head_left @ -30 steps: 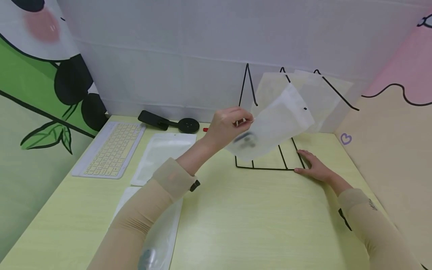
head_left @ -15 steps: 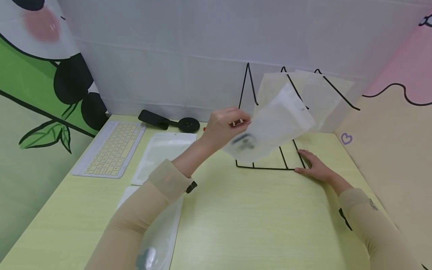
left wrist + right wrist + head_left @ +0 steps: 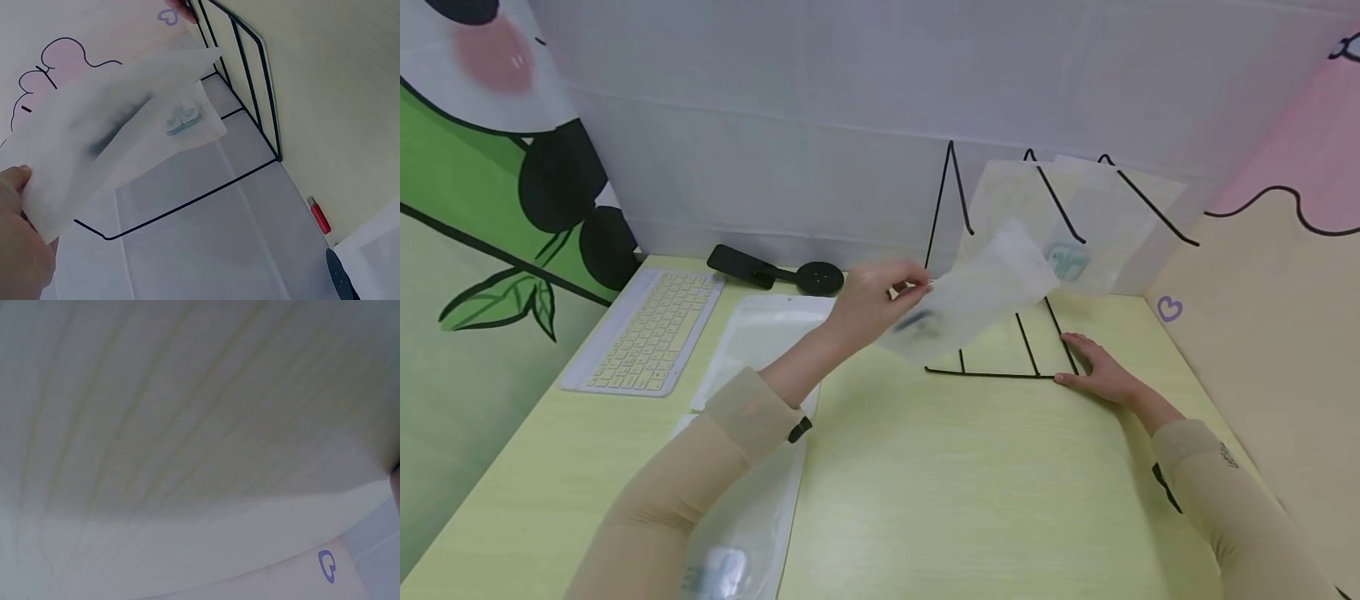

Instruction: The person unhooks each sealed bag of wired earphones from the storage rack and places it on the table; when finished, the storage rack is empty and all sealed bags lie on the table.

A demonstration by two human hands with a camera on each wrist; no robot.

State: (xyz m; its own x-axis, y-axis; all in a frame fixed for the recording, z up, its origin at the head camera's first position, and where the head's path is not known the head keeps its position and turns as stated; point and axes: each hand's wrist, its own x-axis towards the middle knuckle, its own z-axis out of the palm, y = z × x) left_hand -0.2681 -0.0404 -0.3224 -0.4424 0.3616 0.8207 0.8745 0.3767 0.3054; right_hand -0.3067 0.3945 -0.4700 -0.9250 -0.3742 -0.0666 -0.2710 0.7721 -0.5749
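Bag (image 3: 988, 283) right of left hand (image 3: 874, 304), edge pinched.

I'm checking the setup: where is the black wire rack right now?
In the head view, the black wire rack stands right of centre before the pale backdrop, with the right hand at its base corner.

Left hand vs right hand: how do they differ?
The left hand pinches a translucent bag; the right hand holds no bag.

The left hand is raised above the table; the right hand is low, at the base of the black wire rack.

The left hand's fingers are curled; the right hand's are extended.

Shared: both are bare, with tan sleeves.
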